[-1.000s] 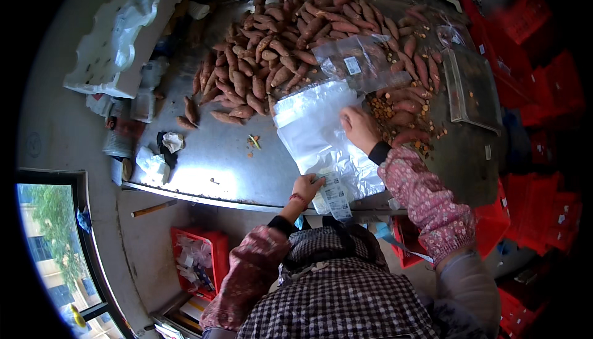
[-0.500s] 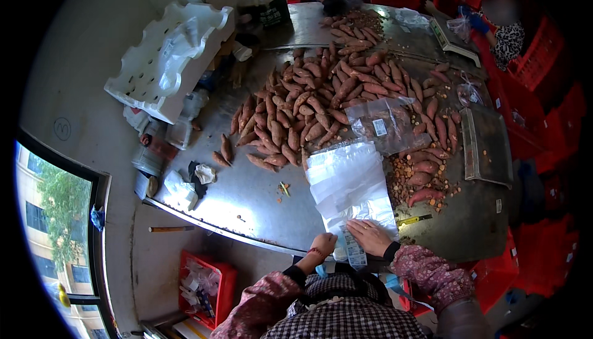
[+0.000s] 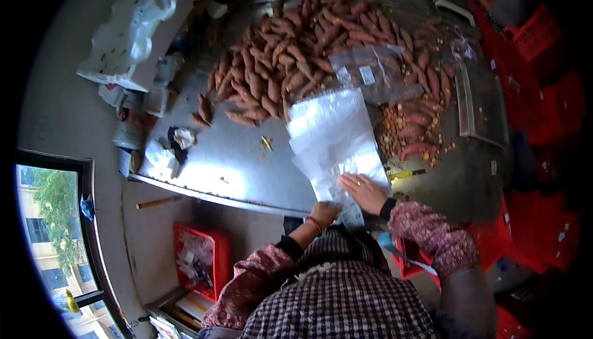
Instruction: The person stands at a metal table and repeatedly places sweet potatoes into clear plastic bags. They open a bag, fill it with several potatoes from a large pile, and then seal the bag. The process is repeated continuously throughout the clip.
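Observation:
A stack of clear plastic bags (image 3: 333, 132) lies flat on the metal table at its near edge. My right hand (image 3: 364, 192) rests on the lower part of the bags with its fingers stretched out, a ring on one finger. Beside it, my left hand (image 3: 323, 213) is closed at the near left corner of the stack; whatever its fingers pinch is hidden. Between the two hands a strip of printed labels (image 3: 353, 214) hangs toward my checked apron. Beyond the bags spreads a big heap of sweet potatoes (image 3: 278, 58).
A larger clear bag with a label (image 3: 383, 74) lies against the heap. Small sweet potato pieces (image 3: 390, 130) and a yellow cutter (image 3: 407, 173) are to the right. A scale (image 3: 482, 107) stands farther right, a white foam crate (image 3: 126, 42) at left, a red crate (image 3: 221, 258) below.
The whole view has tipped downward, so the table and heap sit higher in the picture. My right hand stays flat on the bags; my left hand remains closed beside the label strip.

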Tool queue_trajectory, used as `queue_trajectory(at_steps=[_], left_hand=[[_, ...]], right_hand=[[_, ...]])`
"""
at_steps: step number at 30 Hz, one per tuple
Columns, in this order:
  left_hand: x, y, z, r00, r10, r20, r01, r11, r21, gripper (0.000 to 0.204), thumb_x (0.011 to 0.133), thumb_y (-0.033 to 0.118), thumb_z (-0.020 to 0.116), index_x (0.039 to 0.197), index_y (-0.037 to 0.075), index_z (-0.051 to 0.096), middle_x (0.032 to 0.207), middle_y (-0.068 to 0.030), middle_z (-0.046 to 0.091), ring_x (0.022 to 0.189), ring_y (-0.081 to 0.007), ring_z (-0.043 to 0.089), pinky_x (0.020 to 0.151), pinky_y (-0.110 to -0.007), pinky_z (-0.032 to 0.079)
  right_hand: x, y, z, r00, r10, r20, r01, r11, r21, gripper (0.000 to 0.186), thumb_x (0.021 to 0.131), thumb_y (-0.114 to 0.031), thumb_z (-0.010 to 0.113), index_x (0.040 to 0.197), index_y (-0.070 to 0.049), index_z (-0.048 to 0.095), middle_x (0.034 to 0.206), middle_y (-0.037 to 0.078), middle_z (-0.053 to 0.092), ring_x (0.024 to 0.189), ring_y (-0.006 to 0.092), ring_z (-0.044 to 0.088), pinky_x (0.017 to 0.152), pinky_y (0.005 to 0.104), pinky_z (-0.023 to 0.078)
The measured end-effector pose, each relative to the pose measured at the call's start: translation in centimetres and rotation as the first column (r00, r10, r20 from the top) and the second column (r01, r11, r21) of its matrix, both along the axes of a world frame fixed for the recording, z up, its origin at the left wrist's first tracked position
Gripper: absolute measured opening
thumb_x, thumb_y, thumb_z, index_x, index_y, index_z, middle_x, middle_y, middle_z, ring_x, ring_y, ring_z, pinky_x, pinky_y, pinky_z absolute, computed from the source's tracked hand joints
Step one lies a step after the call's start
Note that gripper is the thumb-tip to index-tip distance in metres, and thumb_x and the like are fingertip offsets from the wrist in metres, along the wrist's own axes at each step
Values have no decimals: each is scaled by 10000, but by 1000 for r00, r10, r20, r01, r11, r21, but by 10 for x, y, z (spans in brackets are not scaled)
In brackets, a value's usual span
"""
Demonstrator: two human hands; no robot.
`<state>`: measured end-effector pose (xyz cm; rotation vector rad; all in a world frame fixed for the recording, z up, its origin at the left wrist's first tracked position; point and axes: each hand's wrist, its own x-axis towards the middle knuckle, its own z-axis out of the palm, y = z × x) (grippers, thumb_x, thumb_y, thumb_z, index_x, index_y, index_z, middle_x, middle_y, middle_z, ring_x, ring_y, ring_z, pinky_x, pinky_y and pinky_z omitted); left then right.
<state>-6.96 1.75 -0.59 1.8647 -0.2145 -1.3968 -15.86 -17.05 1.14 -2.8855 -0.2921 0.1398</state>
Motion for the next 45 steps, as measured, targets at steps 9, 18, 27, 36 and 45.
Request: queue_trajectory(at_steps=[9,18,27,36,45], left_hand=[[15,34,13,940,-283,191,331,894,-302,259,887,236,640,990,0,661,798,-69,656,715,-102,556,685,-302,479],[57,-14,-36,779,-255,572,181,966,184,405,859,394,579,892,-3,652,813,-225,649,783,-328,652,707,-394,504],[45,2,-39,900,-102,423,76,994,80,428,871,366,546,886,-49,649,673,-188,648,596,-276,656,631,-380,518],[26,-31,-15,996,55,-75,-43,988,145,411,857,342,635,888,-68,632,727,-101,644,606,-194,627,542,-325,491],[-7,22,34,839,-452,302,535,787,-308,279,869,255,624,926,-18,611,712,-174,631,673,-229,640,640,-338,487]], right_hand=[[34,-14,-21,965,-142,219,123,988,98,53,807,-106,528,799,-61,553,883,71,550,908,233,548,833,377,433],[96,-43,100,842,-449,300,246,814,527,157,849,-176,582,779,-38,555,722,117,565,652,317,570,597,422,453],[13,4,1,997,-52,-51,61,981,186,514,871,-205,552,1337,-29,425,1416,72,384,1329,208,323,1082,416,262],[9,9,-14,998,-68,7,67,995,78,500,892,-236,519,1338,-32,427,1416,68,397,1339,204,317,1077,427,263],[6,1,-14,986,-109,124,89,983,162,339,827,-196,557,1133,-51,576,1202,73,534,1166,226,482,1013,413,354]])
